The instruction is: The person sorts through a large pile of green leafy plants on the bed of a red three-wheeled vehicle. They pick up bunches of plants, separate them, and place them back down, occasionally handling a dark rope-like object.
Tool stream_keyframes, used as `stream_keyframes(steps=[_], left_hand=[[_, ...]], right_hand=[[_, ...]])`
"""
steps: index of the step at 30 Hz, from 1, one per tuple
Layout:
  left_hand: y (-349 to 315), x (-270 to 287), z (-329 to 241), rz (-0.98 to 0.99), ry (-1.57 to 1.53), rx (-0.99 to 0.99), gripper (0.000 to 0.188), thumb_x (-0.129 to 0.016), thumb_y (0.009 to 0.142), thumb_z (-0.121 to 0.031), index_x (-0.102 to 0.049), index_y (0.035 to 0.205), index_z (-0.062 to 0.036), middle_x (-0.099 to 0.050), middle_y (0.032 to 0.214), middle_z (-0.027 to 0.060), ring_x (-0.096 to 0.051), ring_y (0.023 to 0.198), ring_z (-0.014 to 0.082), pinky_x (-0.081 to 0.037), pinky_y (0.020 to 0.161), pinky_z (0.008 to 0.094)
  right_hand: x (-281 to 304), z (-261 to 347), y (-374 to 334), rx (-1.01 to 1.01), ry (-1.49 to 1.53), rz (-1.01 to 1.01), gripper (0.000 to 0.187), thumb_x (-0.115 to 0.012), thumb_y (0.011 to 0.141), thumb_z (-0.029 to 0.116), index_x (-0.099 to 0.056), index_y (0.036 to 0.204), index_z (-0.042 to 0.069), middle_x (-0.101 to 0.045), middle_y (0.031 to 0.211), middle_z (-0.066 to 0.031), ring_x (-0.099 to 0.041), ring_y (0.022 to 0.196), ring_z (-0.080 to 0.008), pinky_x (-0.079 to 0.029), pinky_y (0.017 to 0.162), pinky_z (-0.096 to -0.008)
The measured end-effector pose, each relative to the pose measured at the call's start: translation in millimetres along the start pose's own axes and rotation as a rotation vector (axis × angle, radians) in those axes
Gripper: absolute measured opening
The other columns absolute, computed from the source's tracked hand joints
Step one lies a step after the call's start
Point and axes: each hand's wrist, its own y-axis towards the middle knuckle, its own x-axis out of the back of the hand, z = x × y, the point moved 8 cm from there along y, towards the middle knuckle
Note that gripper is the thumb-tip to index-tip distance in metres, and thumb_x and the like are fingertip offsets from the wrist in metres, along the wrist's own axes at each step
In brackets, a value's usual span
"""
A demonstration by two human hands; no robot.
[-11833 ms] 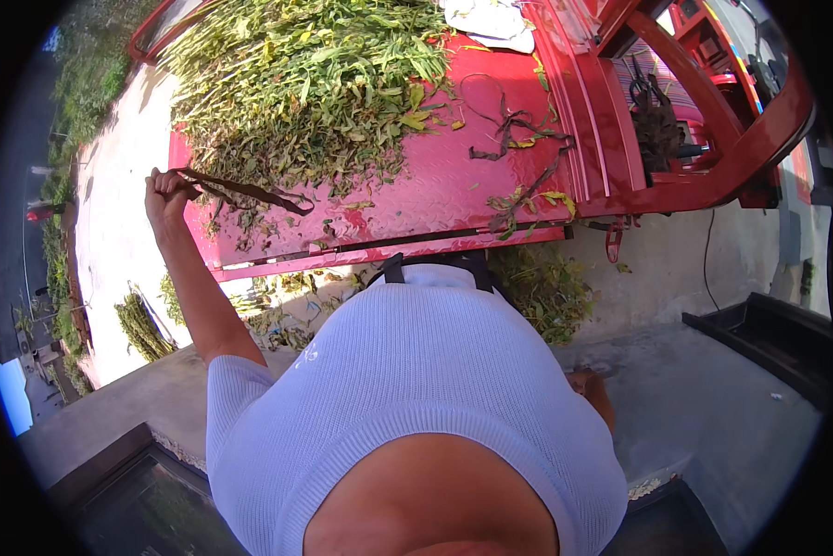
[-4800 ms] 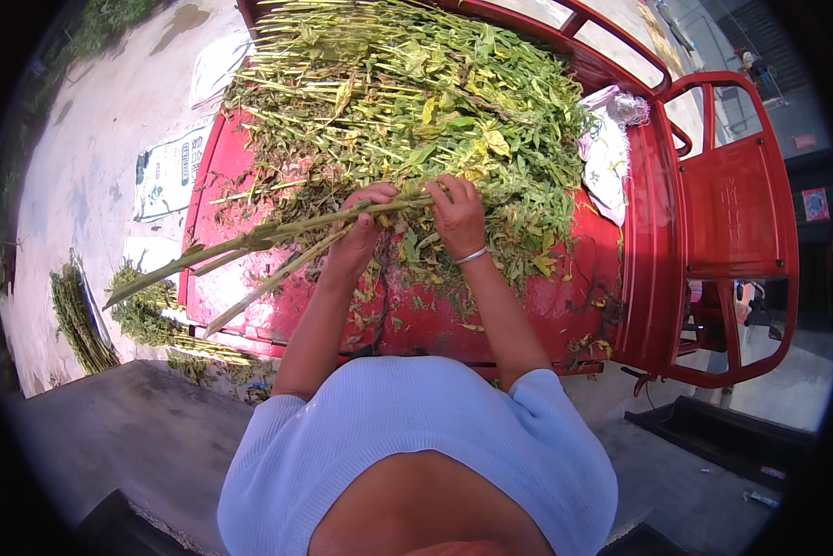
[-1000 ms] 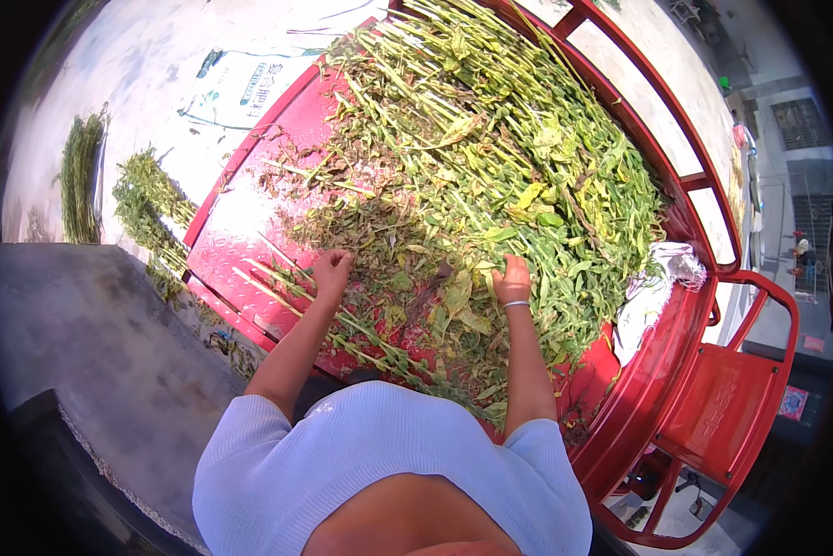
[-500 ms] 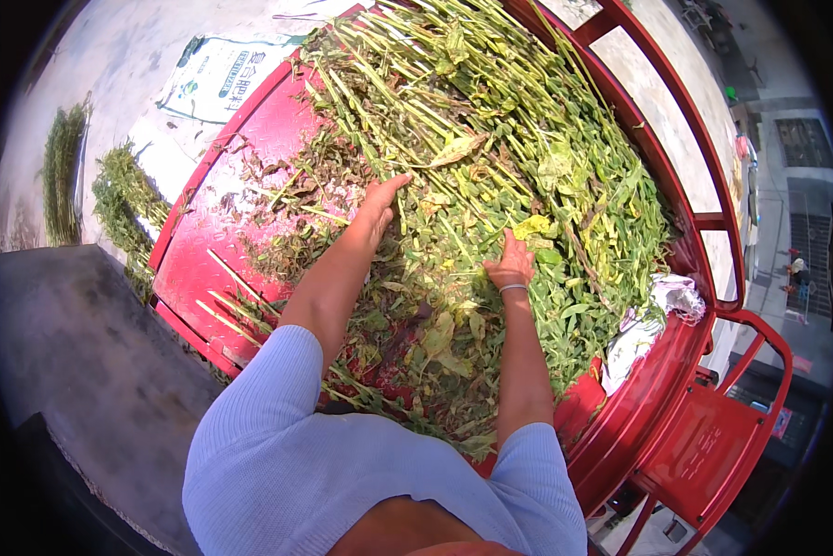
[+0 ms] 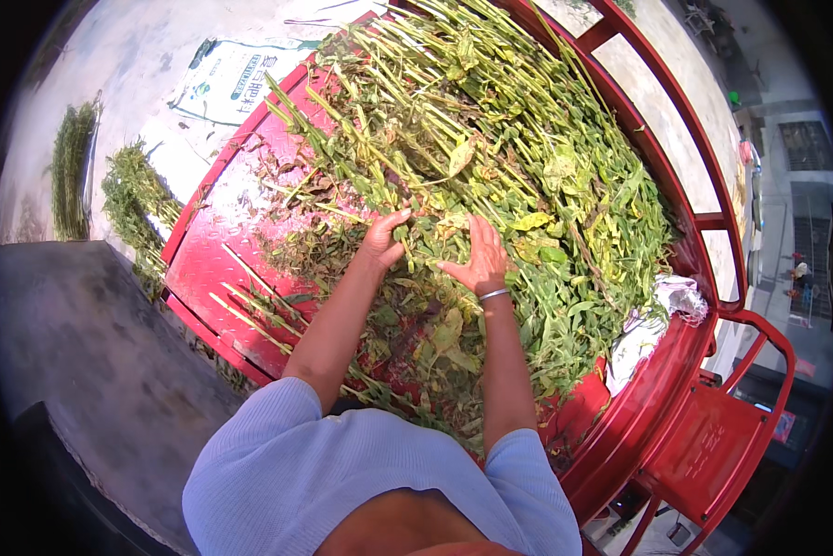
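Observation:
A thick pile of cut leafy stalks [image 5: 454, 69], green to yellow with some dried brown leaves, covers much of a red metal cargo bed [image 5: 217, 232]. Over the middle of the pile, my left hand [image 5: 383, 241] has its thumb and fingers apart, close against the leaves. To its right, my right hand [image 5: 479, 259], wearing a bracelet [image 5: 493, 294], is spread with the fingers pointing away from me. The two hands face each other across loose leaves, and I see nothing gripped in either. Contact under the fingers is partly hidden.
Red rails [image 5: 699, 116] edge the bed's right side, near a red seat-like panel [image 5: 708, 449]. A white bag [image 5: 634, 347] lies at the bed's right edge. On the ground to the left are a printed sack [image 5: 222, 79] and plant bundles [image 5: 72, 171].
My hands have drawn closer together; the left has come nearer to me and the right has moved left and slightly away. Stalks at the pile's upper left now reach farther left.

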Motion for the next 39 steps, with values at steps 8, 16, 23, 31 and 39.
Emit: stream_keyframes(steps=[8, 16, 23, 31, 39], left_hand=[[-61.3, -32.2, 0.6, 0.228, 0.010, 0.032, 0.056, -0.070, 0.079, -0.034, -0.047, 0.124, -0.0092, -0.056, 0.117, 0.0077, -0.054, 0.108, 0.0234, -0.044, 0.095, 0.0446], [-91.1, -67.6, 6.0, 0.198, 0.185, -0.030, 0.060, -0.073, 0.076, -0.033, -0.046, 0.126, -0.0142, -0.058, 0.110, 0.0030, -0.052, 0.099, 0.0184, -0.042, 0.091, 0.0438], [-107.1, -141.5, 23.5, 0.335, 0.442, -0.043, 0.058, -0.073, 0.076, -0.025, -0.045, 0.124, -0.0103, -0.058, 0.101, 0.0014, -0.050, 0.098, 0.0186, -0.038, 0.090, 0.0412], [-149.3, -161.5, 36.5, 0.299, 0.460, -0.170, 0.060, -0.073, 0.075, -0.022, -0.045, 0.125, -0.0059, -0.058, 0.109, 0.0079, -0.052, 0.105, 0.0205, -0.042, 0.092, 0.0403], [-214.7, -255.8, 51.9, 0.472, 0.497, -0.322, 0.046, -0.074, 0.075, -0.016, -0.052, 0.113, -0.0055, -0.060, 0.094, 0.0037, -0.059, 0.089, 0.0177, -0.048, 0.080, 0.0337]], right_hand=[[2.0, 5.2, 5.0, 0.048, 0.175, 0.138, 0.070, -0.076, 0.057, 0.055, -0.061, 0.104, 0.005, -0.059, 0.106, -0.0152, -0.051, 0.098, -0.0373, -0.043, 0.084, -0.0456], [81.6, 11.2, -19.2, -0.083, 0.307, -0.178, 0.049, -0.064, 0.076, 0.051, -0.067, 0.092, 0.005, -0.065, 0.078, -0.0175, -0.061, 0.073, -0.0365, -0.047, 0.066, -0.0418], [113.5, 33.7, -64.3, 0.104, 0.340, -0.253, 0.049, -0.066, 0.077, 0.046, -0.061, 0.097, 0.001, -0.060, 0.094, -0.0146, -0.059, 0.086, -0.0334, -0.046, 0.074, -0.0379], [119.4, 52.0, -125.2, 0.232, 0.215, -0.173, 0.067, -0.066, 0.072, 0.056, -0.054, 0.115, 0.006, -0.062, 0.102, -0.0159, -0.059, 0.094, -0.0354, -0.047, 0.080, -0.0411], [213.0, 80.0, -182.5, 0.233, 0.305, -0.324, 0.057, -0.081, 0.061, 0.032, -0.059, 0.108, 0.008, -0.063, 0.097, -0.0134, -0.061, 0.085, -0.0329, -0.048, 0.074, -0.0388]])
